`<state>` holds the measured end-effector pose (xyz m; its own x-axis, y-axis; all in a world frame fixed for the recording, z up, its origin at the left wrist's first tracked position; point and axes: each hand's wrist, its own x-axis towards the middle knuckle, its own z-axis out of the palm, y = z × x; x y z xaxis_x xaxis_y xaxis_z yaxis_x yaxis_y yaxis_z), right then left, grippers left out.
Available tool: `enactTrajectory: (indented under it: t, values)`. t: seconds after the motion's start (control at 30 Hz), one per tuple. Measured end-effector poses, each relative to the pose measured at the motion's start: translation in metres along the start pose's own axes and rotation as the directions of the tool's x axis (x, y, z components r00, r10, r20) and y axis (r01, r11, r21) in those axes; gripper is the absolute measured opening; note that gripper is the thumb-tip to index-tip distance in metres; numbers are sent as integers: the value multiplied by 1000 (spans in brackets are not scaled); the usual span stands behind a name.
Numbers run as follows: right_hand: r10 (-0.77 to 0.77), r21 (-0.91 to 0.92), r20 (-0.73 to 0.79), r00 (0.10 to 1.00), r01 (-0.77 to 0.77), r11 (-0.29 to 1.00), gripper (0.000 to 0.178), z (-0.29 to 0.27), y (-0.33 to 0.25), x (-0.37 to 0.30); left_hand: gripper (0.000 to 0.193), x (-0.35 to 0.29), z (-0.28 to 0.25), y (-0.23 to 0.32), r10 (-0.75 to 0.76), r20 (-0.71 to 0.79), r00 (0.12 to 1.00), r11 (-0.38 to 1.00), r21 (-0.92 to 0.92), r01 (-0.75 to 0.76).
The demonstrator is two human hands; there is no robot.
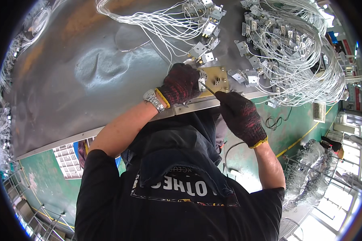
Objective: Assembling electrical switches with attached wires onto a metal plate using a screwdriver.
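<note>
Both my hands wear dark knit gloves with red flecks and yellow cuffs. My left hand (182,84) is closed at the left edge of a brass-coloured plate (223,74), its fingertips on a small silvery metal part (202,78). My right hand (242,117) grips a thin dark rod-shaped tool (208,88); the glove hides its handle. The tool's tip points at the metal part, and whether it touches is too small to tell. A cluster of dark pins (217,81) stands on the plate. Its near side lies by the table's front edge.
Metal brackets with white wires (203,50) lie just beyond the plate. A large heap of wired brackets (293,56) covers the right of the grey metal table (68,100). More wire bundles (5,136) hang at the far left; another pile (309,172) stands at right.
</note>
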<state>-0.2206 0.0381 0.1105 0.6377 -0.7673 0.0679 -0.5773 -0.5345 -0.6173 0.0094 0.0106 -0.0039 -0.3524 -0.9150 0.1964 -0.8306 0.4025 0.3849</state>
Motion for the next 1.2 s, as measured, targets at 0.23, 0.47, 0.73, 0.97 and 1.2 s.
enactTrajectory:
  t: [0.23,0.47,0.73,0.97,1.2]
  values:
    - [64,-91,44,997,-60,994,28,-1,-6,0,48,0,-3,0,-34,54,998,999,-10,35]
    - [269,135,124,955,-285,949,30,4,8,0,50,5,-3,0,-59,83,995,997,-38,62]
    - [547,393,319,774,-633,667,35,-3,6,1,52,0,1,-2,-20,45,999,999,-39,22]
    - [215,29,44,976,-216,976,33,-3,26,-5,54,-4,0,0,16,-45,999,999,-46,-18]
    - [186,-113,89,979,-175,978,30,-7,-2,2,54,-3,0,-2,2,-22,1000,996,-88,-4]
